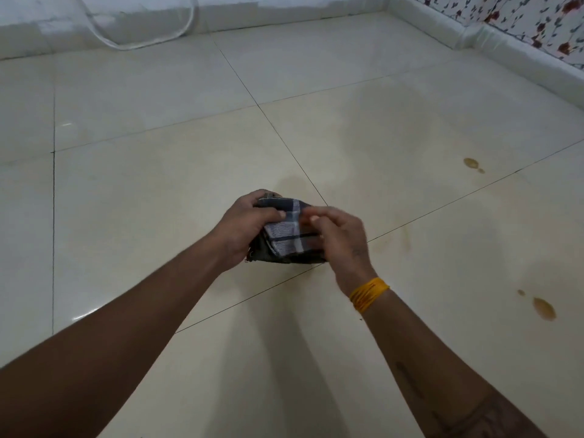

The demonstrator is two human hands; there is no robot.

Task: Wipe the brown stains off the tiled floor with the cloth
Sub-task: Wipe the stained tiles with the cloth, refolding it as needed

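Observation:
A folded checked cloth (289, 238), dark blue, grey and white, is held above the cream tiled floor (158, 191) in the middle of the view. My left hand (243, 226) grips its left side with the thumb on top. My right hand (339, 241), with a yellow thread band at the wrist, pinches its right edge. A brown stain (471, 163) with a small drop beside it lies far right. Another brown stain (544, 308) sits nearer, at the right. A faint brownish smear (406, 240) runs just right of my right hand.
A white skirting wall (94, 23) closes the far side, with a clear hose loop (151, 42) lying against it. A raised white ledge (493, 39) under flower-patterned tiles borders the far right. Dark grout lines cross the floor.

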